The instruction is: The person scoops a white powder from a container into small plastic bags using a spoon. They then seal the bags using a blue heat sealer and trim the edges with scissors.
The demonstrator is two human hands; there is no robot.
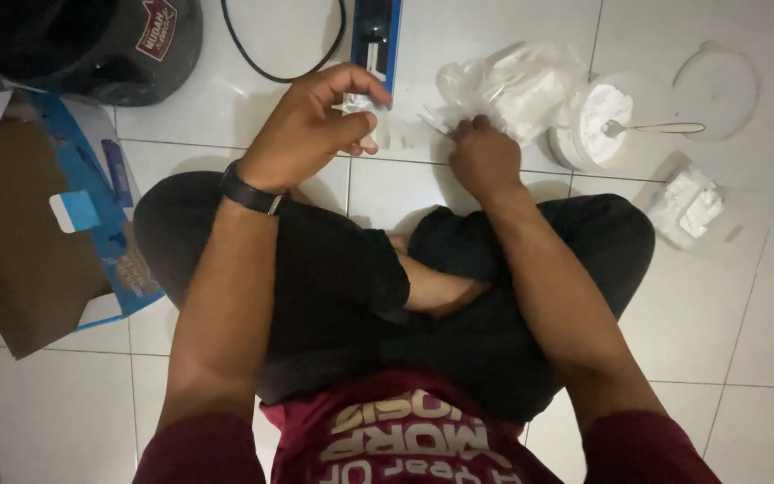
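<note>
at nine o'clock on the white tiled floor (745,296), an opened brown and blue cardboard box (38,224); at eleven o'clock a dark helmet (109,40), then a loop of black cable (270,67) and a blue device (376,31) at twelve. just left of centre, toward twelve o'clock, the left hand (311,125), black watch (248,190) on its wrist, raised off the floor with fingers (351,134) pinched narrow on a small clear plastic bag (365,112); cannot tell whether any powder sits in it. just right of it the right hand (485,157), low near the floor, fingers curled shut on the edge of a crumpled pile of clear bags (503,85) at one o'clock. further right, touching that pile, an open round tub of white powder (597,125) with a metal spoon (656,128) resting in it, its clear lid (718,85) lying apart at two o'clock. at three o'clock a few small packets already filled with white powder (690,204), laid on a clear sheet. judged from this: some packets done, tub far from used up, many empty bags left, one bag in hand.
</note>
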